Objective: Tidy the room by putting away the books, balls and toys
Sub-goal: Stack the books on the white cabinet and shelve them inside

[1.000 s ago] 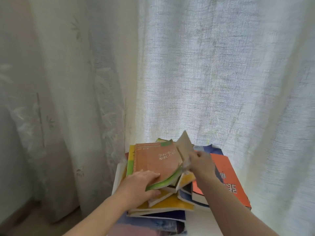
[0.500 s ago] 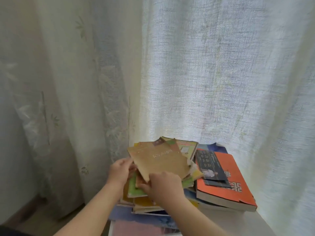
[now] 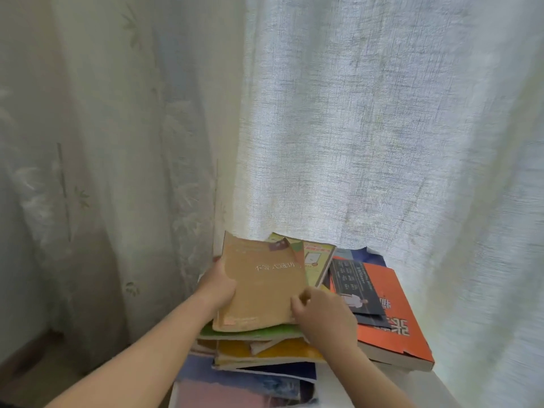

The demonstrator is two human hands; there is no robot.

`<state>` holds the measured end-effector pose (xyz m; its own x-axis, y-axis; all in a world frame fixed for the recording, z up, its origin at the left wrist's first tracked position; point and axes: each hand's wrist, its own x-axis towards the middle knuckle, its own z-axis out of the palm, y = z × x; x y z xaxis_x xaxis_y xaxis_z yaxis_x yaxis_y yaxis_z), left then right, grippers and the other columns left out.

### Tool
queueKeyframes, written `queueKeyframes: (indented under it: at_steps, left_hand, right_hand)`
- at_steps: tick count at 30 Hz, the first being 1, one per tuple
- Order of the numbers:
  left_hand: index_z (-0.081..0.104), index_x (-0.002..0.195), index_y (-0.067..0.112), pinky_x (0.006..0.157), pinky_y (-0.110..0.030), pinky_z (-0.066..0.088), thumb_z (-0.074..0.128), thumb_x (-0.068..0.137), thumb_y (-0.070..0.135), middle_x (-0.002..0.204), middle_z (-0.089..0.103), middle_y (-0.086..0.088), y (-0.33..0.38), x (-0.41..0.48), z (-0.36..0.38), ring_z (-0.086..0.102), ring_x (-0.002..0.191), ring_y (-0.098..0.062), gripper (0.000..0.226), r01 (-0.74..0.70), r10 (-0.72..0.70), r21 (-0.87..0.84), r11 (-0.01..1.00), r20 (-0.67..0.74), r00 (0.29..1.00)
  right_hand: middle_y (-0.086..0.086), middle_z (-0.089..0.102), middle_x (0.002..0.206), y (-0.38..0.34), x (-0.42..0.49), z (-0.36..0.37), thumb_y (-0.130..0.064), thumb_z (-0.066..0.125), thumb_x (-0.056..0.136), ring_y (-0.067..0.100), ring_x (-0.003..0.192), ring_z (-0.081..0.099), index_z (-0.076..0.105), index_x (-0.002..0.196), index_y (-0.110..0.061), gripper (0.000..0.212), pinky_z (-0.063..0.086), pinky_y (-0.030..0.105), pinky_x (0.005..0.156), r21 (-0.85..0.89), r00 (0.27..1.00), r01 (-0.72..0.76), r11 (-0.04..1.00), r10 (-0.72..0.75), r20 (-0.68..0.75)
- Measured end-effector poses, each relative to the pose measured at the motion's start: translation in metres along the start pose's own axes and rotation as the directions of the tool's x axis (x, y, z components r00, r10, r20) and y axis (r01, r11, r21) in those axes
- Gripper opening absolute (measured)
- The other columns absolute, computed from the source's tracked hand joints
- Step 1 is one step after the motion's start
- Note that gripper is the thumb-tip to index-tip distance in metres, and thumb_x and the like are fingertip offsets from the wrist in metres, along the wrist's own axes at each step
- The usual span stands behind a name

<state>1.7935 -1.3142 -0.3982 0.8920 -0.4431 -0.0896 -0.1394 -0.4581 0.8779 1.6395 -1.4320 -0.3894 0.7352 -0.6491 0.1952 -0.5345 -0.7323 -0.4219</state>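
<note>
A worn brown book (image 3: 259, 287) lies on top of an untidy pile of books (image 3: 265, 351) on a white table (image 3: 412, 390). My left hand (image 3: 216, 285) grips the brown book's left edge. My right hand (image 3: 322, 315) pinches its lower right corner. Under it show green and yellow covers, and a green-bordered book (image 3: 316, 262) sticks out behind. A thick orange book (image 3: 394, 325) lies to the right with a dark leaflet (image 3: 356, 285) on it.
White curtains (image 3: 353, 128) hang close behind the table and to the left. A blue and pink cover (image 3: 235, 387) lies at the bottom of the pile near the table's front edge. Floor shows at the lower left.
The brown book has turned straighter on the pile. My left hand moved onto its left edge and my right hand shifted from its front edge to its right corner.
</note>
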Motion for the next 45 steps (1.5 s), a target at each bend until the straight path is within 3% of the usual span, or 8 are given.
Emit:
queueKeyframes:
  at_steps: [4,8,12,17,19,25,33,45]
  left_hand:
    - [0.041,0.109,0.013,0.078,-0.039,0.053,0.056,0.087,-0.003,0.09,0.053,-0.009,0.006,0.005,-0.012,0.058,0.09,-0.029,0.031,0.168,-0.188,-0.184,0.969,-0.101,0.977]
    - [0.062,0.099,-0.006,0.043,-0.027,0.052,0.066,0.084,0.005,0.061,0.069,-0.014,0.019,-0.008,-0.023,0.067,0.05,-0.023,0.019,0.329,-0.275,-0.415,0.849,0.186,0.943]
    - [0.062,0.102,0.003,0.066,-0.035,0.055,0.06,0.089,0.007,0.089,0.07,-0.015,0.02,-0.014,-0.018,0.067,0.076,-0.027,0.014,0.247,-0.186,-0.306,0.919,0.213,0.959]
    - [0.058,0.107,0.016,0.082,-0.04,0.053,0.06,0.09,0.01,0.096,0.067,-0.004,0.015,-0.017,-0.013,0.065,0.089,-0.024,0.018,-0.078,0.077,-0.445,0.892,-0.02,0.997]
    - [0.056,0.1,0.022,0.078,-0.035,0.052,0.059,0.091,0.008,0.096,0.066,0.0,0.023,-0.019,-0.014,0.064,0.089,-0.02,0.017,-0.164,0.128,-0.55,0.819,-0.103,0.986]
    - [0.058,0.11,0.027,0.08,-0.035,0.054,0.073,0.08,0.019,0.105,0.069,0.004,0.05,-0.033,-0.029,0.067,0.093,-0.013,0.034,-0.378,0.278,-0.566,0.733,-0.258,0.925]
    - [0.061,0.091,0.03,0.069,-0.027,0.049,0.074,0.058,0.039,0.093,0.068,0.006,0.042,-0.041,-0.027,0.064,0.087,-0.011,0.036,-0.134,0.129,-0.637,0.759,-0.055,0.99]
    - [0.055,0.086,0.033,0.081,-0.04,0.053,0.074,0.074,0.033,0.091,0.066,0.008,0.043,0.005,-0.008,0.064,0.087,-0.017,0.022,-0.284,0.127,-0.542,0.791,-0.308,0.943]
  right_hand:
    - [0.004,0.059,0.098,0.006,0.015,-0.006,-0.027,0.057,0.085,0.02,0.086,0.056,0.048,0.11,-0.011,0.031,0.045,0.029,0.066,0.331,0.975,-0.2,0.922,0.153,0.163]
    - [0.003,0.056,0.1,0.009,0.023,-0.001,-0.026,0.063,0.082,0.018,0.083,0.056,0.042,0.121,-0.005,0.049,0.041,0.022,0.052,0.462,0.911,-0.389,0.797,0.258,0.322]
    - [-0.003,0.057,0.083,0.01,0.024,-0.003,-0.022,0.06,0.082,0.011,0.074,0.054,0.049,0.093,-0.015,0.017,0.046,0.027,0.063,0.464,0.944,-0.307,0.831,0.206,0.257]
    - [-0.008,0.055,0.093,0.005,0.018,-0.017,-0.022,0.06,0.089,0.006,0.079,0.052,0.048,0.108,-0.015,0.023,0.038,0.015,0.059,0.619,0.998,-0.048,0.784,0.066,-0.007]
    - [-0.011,0.056,0.087,0.002,0.02,-0.024,-0.019,0.06,0.089,-0.001,0.075,0.052,0.046,0.1,-0.021,0.018,0.039,0.009,0.058,0.7,0.996,0.02,0.713,0.05,-0.079]
    - [-0.007,0.066,0.089,-0.015,0.031,-0.038,-0.019,0.072,0.081,0.011,0.08,0.065,0.054,0.09,-0.028,0.022,0.052,0.027,0.067,0.918,0.997,0.042,0.394,0.042,-0.063]
    - [-0.007,0.07,0.084,-0.021,0.031,-0.04,-0.015,0.078,0.073,0.009,0.074,0.067,0.063,0.087,-0.026,0.023,0.05,0.02,0.056,0.945,0.997,-0.065,0.319,-0.024,0.077]
    - [-0.013,0.071,0.084,-0.004,0.082,-0.007,-0.026,0.08,0.07,0.007,0.08,0.068,0.064,0.086,-0.031,0.024,0.054,0.023,0.067,0.917,0.999,0.047,0.396,-0.012,-0.046]
